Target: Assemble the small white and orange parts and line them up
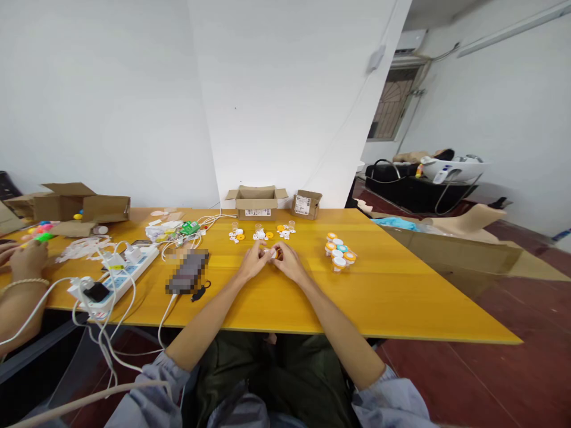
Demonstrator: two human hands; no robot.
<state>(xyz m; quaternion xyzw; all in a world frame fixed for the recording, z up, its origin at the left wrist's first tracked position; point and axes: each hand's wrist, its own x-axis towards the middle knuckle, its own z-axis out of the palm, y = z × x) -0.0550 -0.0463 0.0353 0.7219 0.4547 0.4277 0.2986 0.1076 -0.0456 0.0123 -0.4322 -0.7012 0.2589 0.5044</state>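
Note:
Above the middle of the table, my left hand (255, 261) and my right hand (288, 261) meet around a small jar (275, 255) with a white and orange lid. Fingers of both hands are closed on it and cover most of its body. Just beyond my hands lie loose orange and white lids (269, 235), small white pieces (284, 235) and clear cups (235, 227). To the right of my right hand stands a cluster of lidded jars (339, 252) with white, orange and teal tops.
Two cardboard boxes (256, 209) (307, 204) stand against the wall. Left of my arm are a dark pixelated device (190, 272), a power strip (145, 261) with tangled cables, and another person's hand (27, 261). A large carton (459, 255) sits beyond the table's right edge.

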